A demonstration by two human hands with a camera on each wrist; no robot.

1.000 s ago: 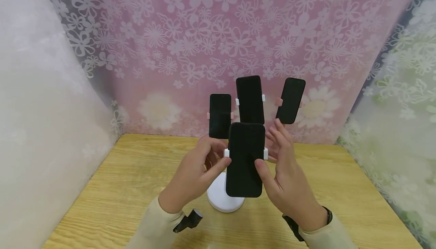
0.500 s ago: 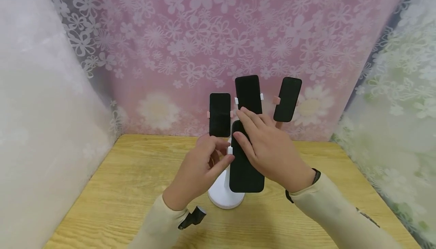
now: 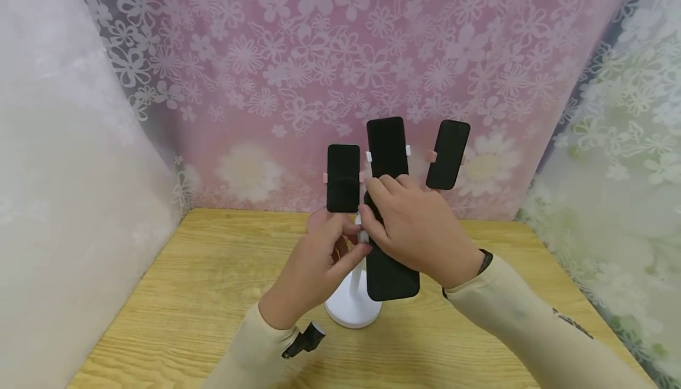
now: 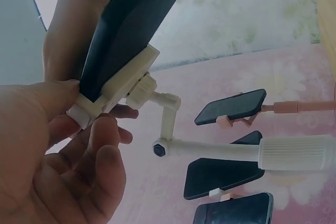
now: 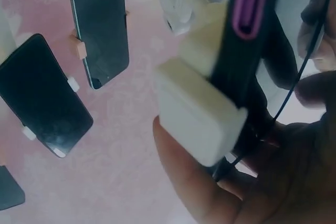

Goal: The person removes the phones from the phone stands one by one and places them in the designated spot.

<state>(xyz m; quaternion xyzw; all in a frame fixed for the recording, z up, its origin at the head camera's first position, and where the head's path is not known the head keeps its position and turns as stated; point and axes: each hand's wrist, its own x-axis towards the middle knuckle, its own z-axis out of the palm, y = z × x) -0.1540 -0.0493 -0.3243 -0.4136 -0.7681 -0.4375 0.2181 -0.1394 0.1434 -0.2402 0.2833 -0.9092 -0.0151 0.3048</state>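
Observation:
In the head view a black smartphone (image 3: 392, 279) sits upright, slightly tilted, in a white phone holder with a round base (image 3: 346, 311). My left hand (image 3: 314, 259) pinches the left end of the holder's white clamp (image 3: 364, 236) between thumb and fingers. Across the phone's upper part lies my right hand (image 3: 417, 223), its fingers bent over the top and its thumb at the left edge. The left wrist view shows the phone's side (image 4: 131, 35) leaning in the clamp (image 4: 128, 74), joined to a jointed arm (image 4: 210, 150). In the right wrist view a white clamp block (image 5: 194, 111) stands close up.
Behind stand three more phones in holders: one left in a pink clamp (image 3: 343, 179), one central in a white clamp (image 3: 386, 140), one right in a pink clamp (image 3: 449, 155). All share the wooden table (image 3: 229, 271). A floral curtain (image 3: 298, 70) hangs behind.
My right hand has left the phone's right side and come over its upper part, its fingers now bending over the top. The front phone has tilted slightly and shifted right. My left hand stays at the clamp.

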